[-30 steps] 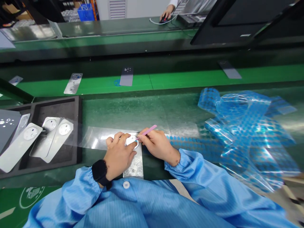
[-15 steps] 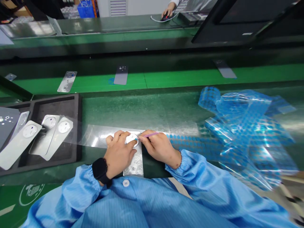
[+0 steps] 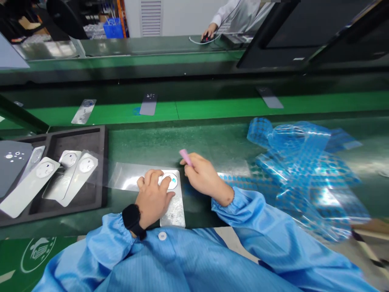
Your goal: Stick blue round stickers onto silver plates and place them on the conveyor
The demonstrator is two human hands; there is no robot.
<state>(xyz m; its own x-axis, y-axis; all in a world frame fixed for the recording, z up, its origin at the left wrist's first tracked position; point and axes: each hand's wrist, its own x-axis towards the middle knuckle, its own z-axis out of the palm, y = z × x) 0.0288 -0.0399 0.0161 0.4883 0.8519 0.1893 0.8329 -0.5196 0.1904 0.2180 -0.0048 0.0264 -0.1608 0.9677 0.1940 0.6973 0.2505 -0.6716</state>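
My left hand (image 3: pixel 154 198) lies with spread, bent fingers on a silvery panel (image 3: pixel 172 209), its fingertips at the round white area near the panel's top. A small blue piece (image 3: pixel 174 180) shows on that round area. To the right and a little above, my right hand (image 3: pixel 202 174) is closed around a pink stick-like tool (image 3: pixel 185 157), apart from the panel. A clear film strip (image 3: pixel 126 176) runs leftward from beside the panel. Blue dots on another clear strip (image 3: pixel 243 180) lie right of my right hand.
At left, a dark foam tray (image 3: pixel 103 162) holds several silvery and grey panels (image 3: pixel 75 178). Crumpled blue-dotted film (image 3: pixel 304 162) is heaped at right. Beyond, more panels (image 3: pixel 148 104) lie on a bright green strip. Another person's hand (image 3: pixel 209 31) rests on a mouse at the back.
My right hand has lifted off the round area and moved slightly right and up, the pink tool now tilted upward. My left hand remains on the panel. The whole view has shifted slightly.
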